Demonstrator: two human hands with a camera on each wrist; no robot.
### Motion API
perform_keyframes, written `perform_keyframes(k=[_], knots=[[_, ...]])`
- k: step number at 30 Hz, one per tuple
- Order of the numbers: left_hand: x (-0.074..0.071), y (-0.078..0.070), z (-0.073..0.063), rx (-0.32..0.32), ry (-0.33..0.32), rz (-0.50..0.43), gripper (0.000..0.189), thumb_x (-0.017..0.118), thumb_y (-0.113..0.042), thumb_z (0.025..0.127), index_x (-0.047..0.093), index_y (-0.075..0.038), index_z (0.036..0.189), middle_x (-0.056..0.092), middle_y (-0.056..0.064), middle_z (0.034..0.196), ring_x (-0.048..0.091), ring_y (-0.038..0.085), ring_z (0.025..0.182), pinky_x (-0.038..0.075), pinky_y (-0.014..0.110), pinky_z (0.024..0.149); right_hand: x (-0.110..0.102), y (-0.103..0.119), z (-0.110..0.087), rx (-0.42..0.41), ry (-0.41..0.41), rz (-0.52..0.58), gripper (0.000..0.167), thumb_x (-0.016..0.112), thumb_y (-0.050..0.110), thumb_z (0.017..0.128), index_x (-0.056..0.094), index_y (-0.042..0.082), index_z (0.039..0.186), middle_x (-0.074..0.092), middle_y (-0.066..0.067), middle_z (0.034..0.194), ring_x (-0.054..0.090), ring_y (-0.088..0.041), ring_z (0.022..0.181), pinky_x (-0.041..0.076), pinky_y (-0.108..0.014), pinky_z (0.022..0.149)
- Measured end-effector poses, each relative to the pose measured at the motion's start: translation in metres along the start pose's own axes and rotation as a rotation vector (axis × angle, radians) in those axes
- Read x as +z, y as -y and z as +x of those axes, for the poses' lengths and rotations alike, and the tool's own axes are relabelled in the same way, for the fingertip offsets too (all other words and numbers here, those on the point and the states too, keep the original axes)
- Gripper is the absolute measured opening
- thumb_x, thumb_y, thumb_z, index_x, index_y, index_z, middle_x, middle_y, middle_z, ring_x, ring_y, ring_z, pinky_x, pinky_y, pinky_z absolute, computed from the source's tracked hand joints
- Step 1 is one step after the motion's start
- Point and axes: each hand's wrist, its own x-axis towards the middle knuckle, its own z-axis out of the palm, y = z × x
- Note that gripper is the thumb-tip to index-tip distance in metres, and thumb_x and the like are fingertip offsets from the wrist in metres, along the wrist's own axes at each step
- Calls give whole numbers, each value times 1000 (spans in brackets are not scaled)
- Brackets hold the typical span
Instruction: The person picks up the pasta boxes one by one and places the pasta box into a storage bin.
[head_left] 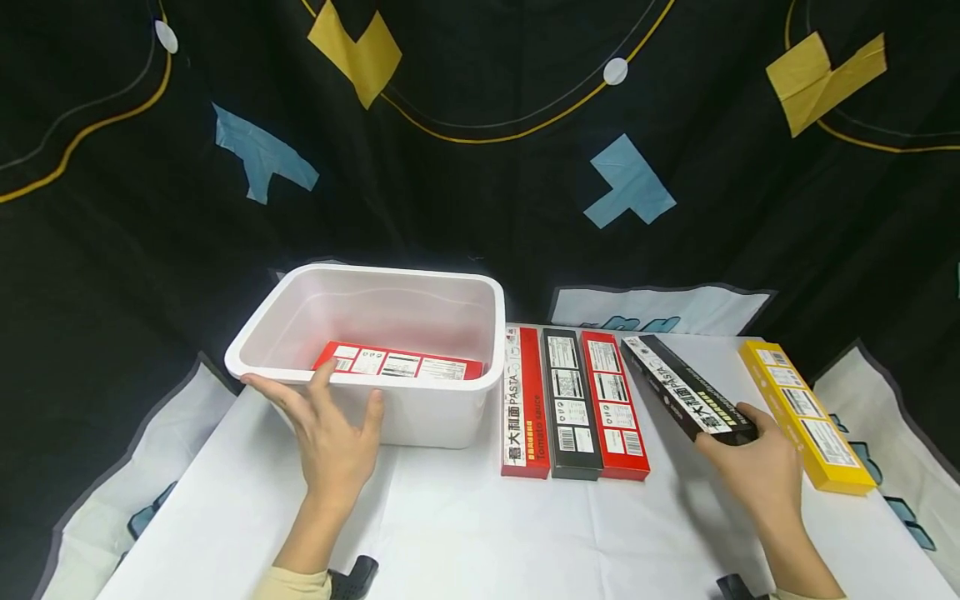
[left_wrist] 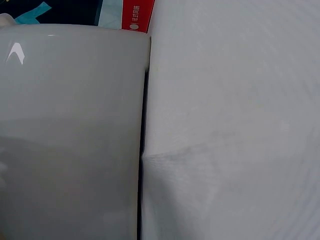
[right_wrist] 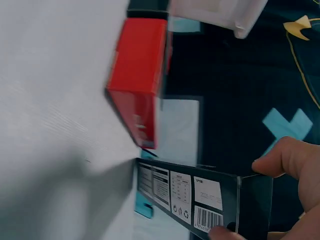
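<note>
My right hand [head_left: 757,467] grips the near end of a black pasta box [head_left: 682,387], thumb on one side and fingers on the other. This box is tilted, its near end raised above the white table, as the right wrist view also shows. My left hand [head_left: 333,442] rests against the front of a white plastic tub [head_left: 427,412], fingers spread and fingertips at the rim. Inside the tub lies a red box [head_left: 401,364] with white labels. The left wrist view shows the tub's wall, but little of the hand.
Side by side right of the tub lie a red pasta box [head_left: 525,400], a black box [head_left: 572,404] and another red box [head_left: 615,404]. A yellow box [head_left: 806,417] lies by the table's right edge. Behind hangs a black curtain [head_left: 480,200].
</note>
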Motion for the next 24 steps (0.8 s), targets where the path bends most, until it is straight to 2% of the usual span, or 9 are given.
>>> perform_keyframes(k=[5,9,18,24], knots=[[-1,0,-1,-12,3,0,69,71,-44,80,47,-14,137,-19,29,155,-20,37,144,15,49,115,-13,5,1,15,-39,35,77,77,31,74,49,7,142,56,-22,131,49,-36,108,35,-40,77],[0,0,-1,0,-4,1,68,70,-44,80,47,-11,135,-19,30,155,-20,38,144,11,50,115,-22,11,0,6,-62,52,75,77,31,75,51,8,141,58,-22,130,49,-36,109,34,-39,76],[0,1,-3,-4,-5,-1,67,69,-46,81,48,-10,134,-18,30,155,-19,38,144,13,50,115,-39,24,-2,26,-104,77,69,77,27,75,55,18,140,62,-10,129,51,-23,104,33,-28,73],[1,0,-2,19,-16,0,69,68,-50,82,48,-9,134,-18,32,154,-20,39,144,12,50,115,-53,38,-2,65,-116,167,72,78,26,76,52,26,142,57,-5,137,53,-22,117,37,-14,71]])
